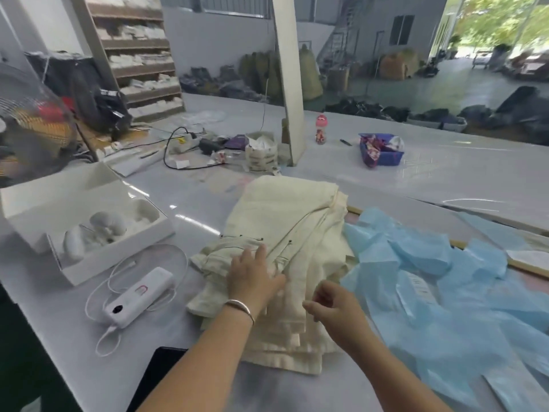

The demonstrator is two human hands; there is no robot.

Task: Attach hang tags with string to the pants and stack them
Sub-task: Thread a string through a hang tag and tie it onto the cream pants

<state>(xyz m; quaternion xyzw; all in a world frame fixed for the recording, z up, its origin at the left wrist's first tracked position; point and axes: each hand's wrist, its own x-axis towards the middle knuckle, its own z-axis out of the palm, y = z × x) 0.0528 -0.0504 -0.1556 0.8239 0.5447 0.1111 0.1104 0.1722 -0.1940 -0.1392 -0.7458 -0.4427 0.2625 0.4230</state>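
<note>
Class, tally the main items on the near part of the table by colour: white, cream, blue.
White: 2, open box and power bank
Cream: 1, pile of pants
Blue: 1, heap of thin plastic bags
Total: 4

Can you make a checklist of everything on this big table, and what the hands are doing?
Surface: white table, glossy.
Job's things: cream pants stacked; hang tags not identifiable.
Clutter: blue plastic bags right of the stack; open white box; blue basket; pink bottle.
Hands: left hand flat on pants; right hand fingers curled in a pinch, held item unclear.
Cables: white cord on power bank; black cable at power strip.
Surroundings: shelves, warehouse floor piles.
</note>
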